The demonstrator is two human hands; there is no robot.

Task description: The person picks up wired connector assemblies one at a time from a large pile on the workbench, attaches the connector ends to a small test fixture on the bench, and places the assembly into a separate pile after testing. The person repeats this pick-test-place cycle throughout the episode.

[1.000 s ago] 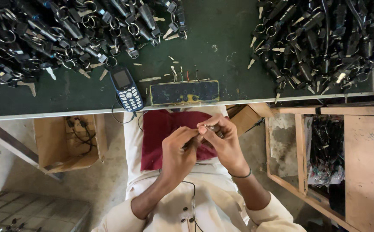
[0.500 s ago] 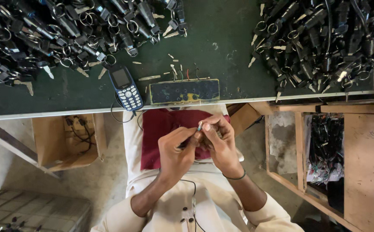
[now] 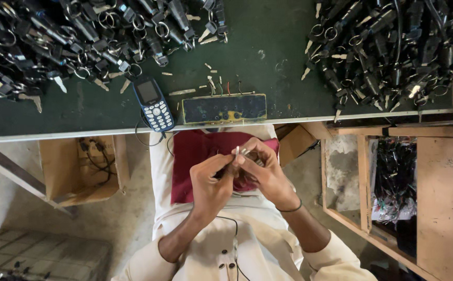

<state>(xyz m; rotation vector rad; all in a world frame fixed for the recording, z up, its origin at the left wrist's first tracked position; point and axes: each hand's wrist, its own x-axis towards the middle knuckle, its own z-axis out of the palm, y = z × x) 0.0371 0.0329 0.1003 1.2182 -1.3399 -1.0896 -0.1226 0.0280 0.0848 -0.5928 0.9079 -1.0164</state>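
Note:
My left hand (image 3: 211, 182) and my right hand (image 3: 265, 171) meet above my lap, over a dark red cloth (image 3: 195, 156). Between the fingertips of both hands is a small black key part with a metal blade (image 3: 238, 154); most of it is hidden by my fingers. A thin black band circles my right wrist. Both hands are below the near edge of the dark green bench (image 3: 268, 62).
Two heaps of black keys with rings lie on the bench, left (image 3: 80, 36) and right (image 3: 393, 47). A blue keypad phone (image 3: 153, 104) and a dark rectangular block (image 3: 224, 108) sit at the bench edge. An open cardboard box (image 3: 80, 166) is lower left, wooden bins (image 3: 398, 182) right.
My hands have closed in tighter on the small key part and shifted slightly; the metal tip now sticks up between the fingertips.

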